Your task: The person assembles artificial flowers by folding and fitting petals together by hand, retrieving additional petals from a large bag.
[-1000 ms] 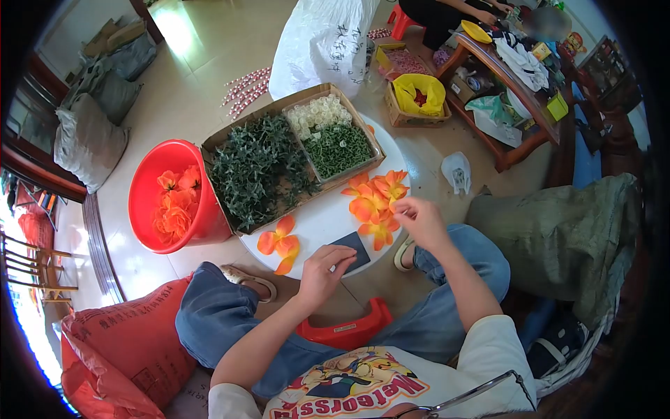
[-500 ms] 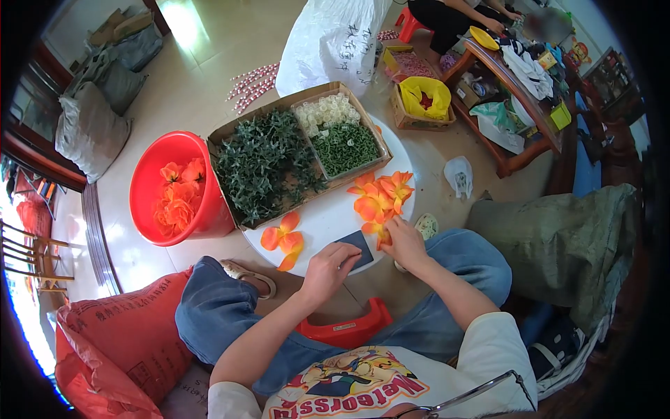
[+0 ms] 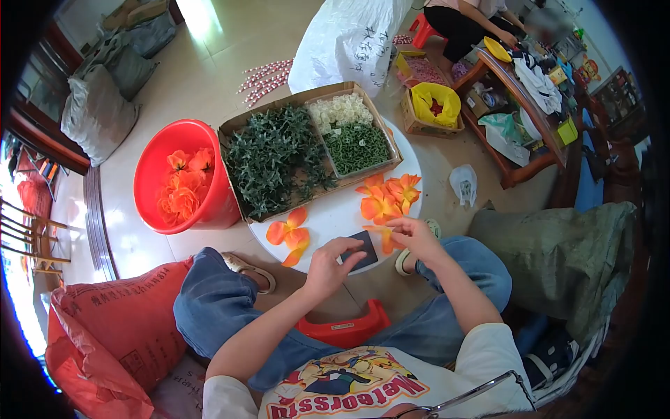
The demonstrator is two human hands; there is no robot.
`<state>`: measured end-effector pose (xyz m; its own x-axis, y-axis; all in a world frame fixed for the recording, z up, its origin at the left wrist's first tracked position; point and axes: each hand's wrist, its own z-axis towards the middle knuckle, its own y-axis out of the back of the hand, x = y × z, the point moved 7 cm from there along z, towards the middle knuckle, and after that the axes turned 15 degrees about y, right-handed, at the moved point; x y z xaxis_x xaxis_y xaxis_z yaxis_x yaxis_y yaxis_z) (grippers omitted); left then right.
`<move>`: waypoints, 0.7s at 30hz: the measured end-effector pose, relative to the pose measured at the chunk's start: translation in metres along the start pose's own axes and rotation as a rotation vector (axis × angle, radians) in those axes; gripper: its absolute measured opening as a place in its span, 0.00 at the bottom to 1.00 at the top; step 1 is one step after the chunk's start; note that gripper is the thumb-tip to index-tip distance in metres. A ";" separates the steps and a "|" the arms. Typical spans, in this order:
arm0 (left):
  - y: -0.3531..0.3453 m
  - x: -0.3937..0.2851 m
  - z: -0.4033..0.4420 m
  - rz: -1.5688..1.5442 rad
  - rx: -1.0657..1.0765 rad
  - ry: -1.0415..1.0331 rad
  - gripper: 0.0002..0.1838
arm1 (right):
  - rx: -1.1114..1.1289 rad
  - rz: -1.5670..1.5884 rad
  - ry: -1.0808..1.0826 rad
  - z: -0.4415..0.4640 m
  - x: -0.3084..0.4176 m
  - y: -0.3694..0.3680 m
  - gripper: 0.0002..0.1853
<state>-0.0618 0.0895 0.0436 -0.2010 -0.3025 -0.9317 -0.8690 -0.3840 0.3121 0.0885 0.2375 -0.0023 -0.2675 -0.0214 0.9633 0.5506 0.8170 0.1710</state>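
My left hand is over the left edge of a dark square pad on the round white table. Its thumb and fingers are apart, and I see nothing between them. At the pad's right side, my right hand pinches an orange-yellow fabric petal piece. Just beyond it lies a pile of orange petals. More loose petals lie on the table to the left of the pad.
A cardboard box holds green leaf sprigs, green stems and clear pieces. Left stands a red bucket with orange flowers. Sacks flank my legs. Another person sits by a wooden table at the back right.
My left thumb and fingers have parted over the pad. My right hand has shifted slightly right, staying at the petal piece. The whole view has moved a little.
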 end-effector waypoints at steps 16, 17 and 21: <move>-0.004 0.009 0.004 -0.642 0.297 0.474 0.17 | 0.131 0.766 -0.070 -0.017 0.044 -0.039 0.26; -0.002 0.009 0.004 -0.636 0.288 0.478 0.16 | 0.144 0.835 -0.068 -0.014 0.048 -0.039 0.28; 0.000 0.008 0.004 -0.622 0.270 0.479 0.16 | 0.182 0.812 -0.018 -0.012 0.056 -0.041 0.27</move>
<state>-0.0653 0.0901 0.0350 0.5138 -0.4661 -0.7203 -0.8486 -0.3999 -0.3464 0.0609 0.1957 0.0469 0.1446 0.6226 0.7690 0.4417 0.6548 -0.6132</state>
